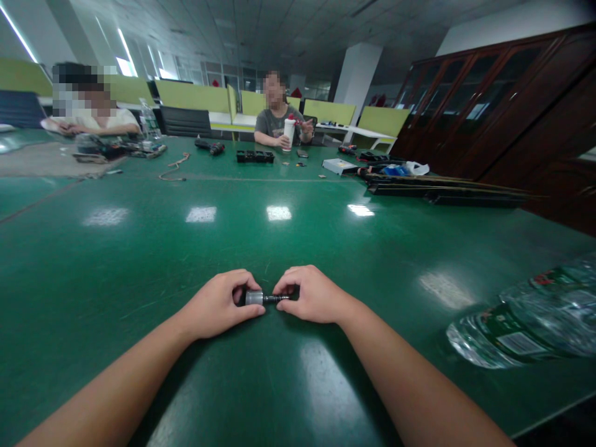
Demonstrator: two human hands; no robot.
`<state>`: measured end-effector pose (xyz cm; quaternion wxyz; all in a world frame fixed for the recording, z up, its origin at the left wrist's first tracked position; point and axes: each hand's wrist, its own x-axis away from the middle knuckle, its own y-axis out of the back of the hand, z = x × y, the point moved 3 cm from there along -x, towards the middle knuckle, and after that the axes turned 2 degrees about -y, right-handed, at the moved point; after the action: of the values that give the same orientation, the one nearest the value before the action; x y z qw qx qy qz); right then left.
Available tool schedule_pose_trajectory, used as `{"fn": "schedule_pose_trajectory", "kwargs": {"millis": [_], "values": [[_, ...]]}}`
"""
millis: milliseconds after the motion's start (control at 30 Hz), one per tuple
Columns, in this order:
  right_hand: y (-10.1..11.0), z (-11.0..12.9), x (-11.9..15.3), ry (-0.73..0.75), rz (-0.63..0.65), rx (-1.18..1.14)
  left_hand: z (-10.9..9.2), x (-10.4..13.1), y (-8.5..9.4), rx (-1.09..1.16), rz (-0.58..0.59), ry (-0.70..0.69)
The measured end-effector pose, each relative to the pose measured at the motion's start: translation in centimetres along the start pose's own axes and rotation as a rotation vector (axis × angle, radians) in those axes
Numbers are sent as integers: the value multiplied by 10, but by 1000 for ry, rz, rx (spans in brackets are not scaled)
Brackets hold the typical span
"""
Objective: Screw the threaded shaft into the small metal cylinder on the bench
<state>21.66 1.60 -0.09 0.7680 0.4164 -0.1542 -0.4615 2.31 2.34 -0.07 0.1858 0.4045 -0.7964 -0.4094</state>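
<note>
Both forearms run up from the bottom edge to the centre of the frame, where the hands meet low on the green table (326, 236). Left hand (216, 305) is pinched around a small silver cylinder (254, 298) — thumb below, fingers curled over the top. Right hand (313, 295) holds the far end of a dark threaded rod (276, 298) between thumb and fingertips. Rod sticks out of the cylinder's right face, the two in line and touching, approx. level, just above the tabletop.

Progress, as a judgement: rod looks partly seated in the cylinder, with a fair stretch of thread exposed between the hands — so the joining (or parting, can't tell which) seems midway, not finished.

Lower right: plastic water bottles (521, 329) lying on their sides, well apart from the hands. Upper centre, a person sits holding a white bottle (289, 133); upper left, another person leans on the table near assorted tools. Dark cabinets fill the upper right.
</note>
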Motion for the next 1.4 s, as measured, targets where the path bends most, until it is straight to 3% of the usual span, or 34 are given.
{"fn": "schedule_pose_trajectory", "kwargs": {"millis": [633,1033,1200,1400], "values": [[6,-7,2,-70,19,-24,-1,1,2,9,-2,9],[25,-18,7,-161,48,-27,-1,1,3,4,-5,26],[11,-9,3,-105,47,-21,-2,1,2,9,-12,15],[-12,4,-6,-18,-58,-102,-1,1,1,4,-4,-18]]}}
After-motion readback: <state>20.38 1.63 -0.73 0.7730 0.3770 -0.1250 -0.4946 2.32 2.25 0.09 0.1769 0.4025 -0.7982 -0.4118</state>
